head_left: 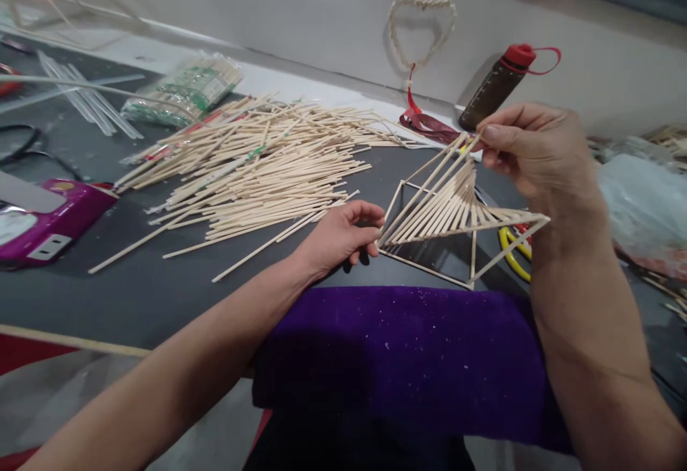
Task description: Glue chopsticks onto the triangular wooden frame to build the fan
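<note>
A frame built from thin wooden sticks (429, 224) stands on the dark table in front of me, with a twisting fan of sticks across it. My right hand (531, 142) is raised at the frame's upper end, thumb and fingers pinching the tip of a wooden stick (454, 164). That stick slants down toward the lower left corner of the frame. At that corner my left hand (354, 231) has its thumb and fingers closed on the stick ends; exactly which ends they grip is partly hidden.
Left of the frame lies a large pile of loose wooden sticks (279, 170). Behind it are a plastic-wrapped pack (187, 88) and clear glue sticks (91, 95). A purple power strip (59, 220) is far left. A red-capped bottle (497, 88) leans at the wall; yellow-handled scissors (509, 253) lie right.
</note>
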`<state>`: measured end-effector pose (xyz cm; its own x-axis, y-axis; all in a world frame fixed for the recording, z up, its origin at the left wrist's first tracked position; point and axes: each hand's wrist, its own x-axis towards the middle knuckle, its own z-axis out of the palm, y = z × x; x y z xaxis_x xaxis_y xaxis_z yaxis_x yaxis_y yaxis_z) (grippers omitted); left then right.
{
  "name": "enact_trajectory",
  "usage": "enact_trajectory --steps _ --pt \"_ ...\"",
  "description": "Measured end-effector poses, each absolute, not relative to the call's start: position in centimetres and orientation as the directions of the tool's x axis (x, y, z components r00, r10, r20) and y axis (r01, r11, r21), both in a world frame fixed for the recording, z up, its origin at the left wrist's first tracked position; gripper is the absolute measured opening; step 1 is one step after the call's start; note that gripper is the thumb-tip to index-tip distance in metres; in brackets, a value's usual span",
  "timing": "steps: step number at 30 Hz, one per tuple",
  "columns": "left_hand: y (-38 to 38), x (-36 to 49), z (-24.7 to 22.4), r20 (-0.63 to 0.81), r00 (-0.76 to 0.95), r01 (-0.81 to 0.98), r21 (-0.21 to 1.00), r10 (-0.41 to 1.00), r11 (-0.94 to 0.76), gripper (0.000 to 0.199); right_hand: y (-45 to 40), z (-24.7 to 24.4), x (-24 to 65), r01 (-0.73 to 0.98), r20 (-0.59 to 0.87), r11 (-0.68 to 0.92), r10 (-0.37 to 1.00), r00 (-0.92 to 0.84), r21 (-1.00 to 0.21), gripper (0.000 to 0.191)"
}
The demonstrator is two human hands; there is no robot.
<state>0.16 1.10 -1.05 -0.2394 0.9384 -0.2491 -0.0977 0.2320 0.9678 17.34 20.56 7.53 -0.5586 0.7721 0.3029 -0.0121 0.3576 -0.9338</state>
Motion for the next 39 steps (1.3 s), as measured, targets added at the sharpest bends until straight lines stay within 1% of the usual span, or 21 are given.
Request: enact_trajectory --steps 3,5,7,10,18,34,39 --pt "0.9 0.3 -1.0 -0.250 -0.310 0.053 0.959 0.917 0.279 0.013 20.7 7.4 17.4 -0.012 0.288 0.338 0.780 -0.555 -0.941 0.005" --pt "0.8 0.4 -0.9 -0.250 -0.292 0.126 0.947 0.923 0.296 0.010 20.7 7.5 17.5 -0.010 0.282 0.331 0.787 -0.549 -0.944 0.004" --pt "0.6 0.4 -0.9 -0.241 -0.272 0.161 0.943 0.931 0.291 0.011 20.8 7.5 17.6 -0.010 0.282 0.330 0.790 -0.544 -0.944 0.004" --pt "0.5 0.5 -0.8 -0.228 -0.253 0.193 0.940 0.940 0.280 0.014 21.0 7.5 17.8 -0.015 0.283 0.328 0.791 -0.542 -0.944 0.004" --pt "0.5 0.6 -1.3 -0.187 -0.256 0.262 0.931 0.949 0.254 0.012 21.1 7.2 18.2 -0.023 0.283 0.327 0.780 -0.558 -0.945 0.004" --pt "0.7 0.5 -1.9 -0.140 -0.280 0.337 0.912 0.950 0.234 0.017 20.9 6.8 17.9 -0.020 0.208 0.236 0.812 -0.546 -0.972 0.008" --pt "0.6 0.5 -1.7 -0.137 -0.269 0.372 0.898 0.953 0.234 0.017 20.6 7.0 17.8 -0.007 0.199 0.233 0.813 -0.546 -0.972 0.008"
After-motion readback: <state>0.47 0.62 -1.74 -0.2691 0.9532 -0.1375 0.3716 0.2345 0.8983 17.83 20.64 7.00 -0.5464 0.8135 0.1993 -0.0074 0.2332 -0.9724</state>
